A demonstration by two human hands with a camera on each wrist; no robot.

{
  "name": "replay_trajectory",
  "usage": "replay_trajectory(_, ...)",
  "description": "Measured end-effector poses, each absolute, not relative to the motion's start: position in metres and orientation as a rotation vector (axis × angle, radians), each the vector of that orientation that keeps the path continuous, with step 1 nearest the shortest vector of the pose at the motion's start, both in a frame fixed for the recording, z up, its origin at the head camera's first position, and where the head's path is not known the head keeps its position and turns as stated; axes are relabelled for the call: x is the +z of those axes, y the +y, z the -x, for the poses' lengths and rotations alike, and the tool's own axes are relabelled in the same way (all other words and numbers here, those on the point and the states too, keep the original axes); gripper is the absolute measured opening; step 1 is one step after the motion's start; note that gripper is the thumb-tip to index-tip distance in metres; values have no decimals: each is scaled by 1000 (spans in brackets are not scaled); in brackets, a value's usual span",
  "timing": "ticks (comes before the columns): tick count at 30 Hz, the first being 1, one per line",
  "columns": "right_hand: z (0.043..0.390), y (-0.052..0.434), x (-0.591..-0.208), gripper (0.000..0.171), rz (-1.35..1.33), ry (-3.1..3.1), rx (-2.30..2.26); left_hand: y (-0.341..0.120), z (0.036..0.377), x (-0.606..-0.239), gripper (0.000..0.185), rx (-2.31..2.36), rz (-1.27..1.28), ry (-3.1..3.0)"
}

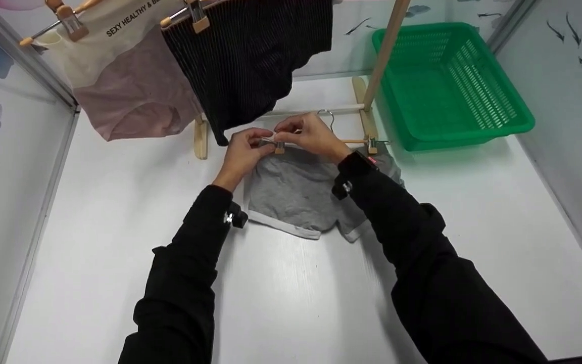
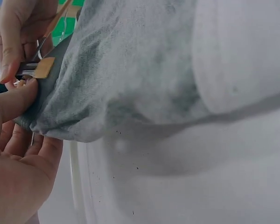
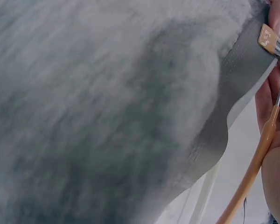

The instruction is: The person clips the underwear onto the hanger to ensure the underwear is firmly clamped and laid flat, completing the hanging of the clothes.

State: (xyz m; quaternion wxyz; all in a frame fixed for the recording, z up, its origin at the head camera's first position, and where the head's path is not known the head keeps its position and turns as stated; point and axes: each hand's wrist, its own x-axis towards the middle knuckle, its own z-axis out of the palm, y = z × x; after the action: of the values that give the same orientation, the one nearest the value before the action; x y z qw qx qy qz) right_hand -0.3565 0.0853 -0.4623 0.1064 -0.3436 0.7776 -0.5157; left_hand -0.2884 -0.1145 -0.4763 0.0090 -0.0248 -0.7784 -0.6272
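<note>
Clearly we were in the middle of clipping the grey shorts (image 1: pixel 296 194) onto a wooden clip hanger (image 1: pixel 344 140), which lay on the white table (image 1: pixel 119 202) at the centre of the head view, just below the foot of the drying rack (image 1: pixel 201 141).

Starting at the upper left of that frame, a pale pink and cream garment (image 1: pixel 129 86) and a black ribbed one (image 1: pixel 250 55) already hung from their own hangers on the rack.

Moving toward the centre, our left hand (image 1: pixel 243 151) pinched the waistband of the shorts at its left corner, thumb and fingers curled around the fabric and pressing it up to the left clip (image 1: pixel 279 147). In the left wrist view the thumb (image 2: pixel 14 100) lay just under the clip's wooden pad (image 2: pixel 44 67), with the cloth bunched between.

Next to it, our right hand (image 1: pixel 311 135) gripped that same clip, fingers curled on it, apparently squeezing it to hold it apart. Further right, the second clip (image 1: pixel 372 146) already seemed to sit on the waistband's other corner.

At the upper right, a green plastic basket (image 1: pixel 518 124) stood on the table.

As we judged it, the next move called for sliding the waistband edge fully between the clip's pads, releasing the squeeze so it bit, then lifting the hanger by its hook (image 1: pixel 327 116).
</note>
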Motion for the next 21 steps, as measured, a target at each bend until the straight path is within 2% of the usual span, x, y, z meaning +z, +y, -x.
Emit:
replay_trajectory(2,362,85,-472,22,1025,2270,-1517,-114,288,-477,31,-1978,78,-2435)
replay_trajectory(14,360,84,-469,27,994,2300,-1467,-114,288,-477,33,-2037,107,-2428)
replay_trajectory(21,360,84,-469,40,1006,2381,-1374,-115,290,-480,31,-1910,80,-2505)
